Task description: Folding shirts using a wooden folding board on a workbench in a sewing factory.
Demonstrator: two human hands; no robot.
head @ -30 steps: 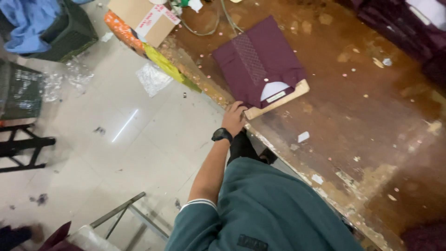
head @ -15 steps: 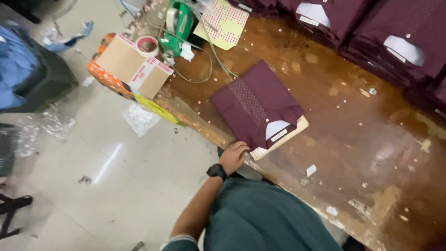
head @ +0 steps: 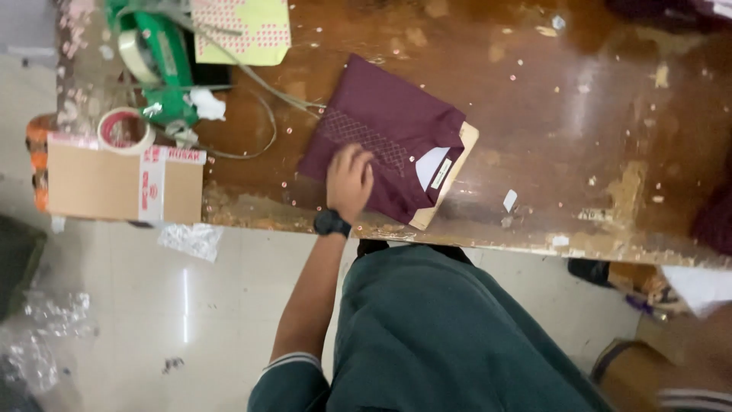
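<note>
A folded maroon shirt with a stitched chest panel lies on a tan cardboard backing near the front edge of a worn brown table. My left hand, a black watch on its wrist, lies flat on the shirt's near edge with the fingers spread, gripping nothing. A blurred arm with a striped cuff shows at the lower right corner. My right hand cannot be made out there.
A green tape dispenser, a tape roll and a cardboard box crowd the table's left end. A dotted yellow-green sheet and a cord lie behind the shirt. More maroon cloth sits at the right edge. Plastic wrap litters the floor.
My left hand has moved from the table's front edge up onto the shirt. The view has swung, so the shirt now lies near the middle of the picture.
</note>
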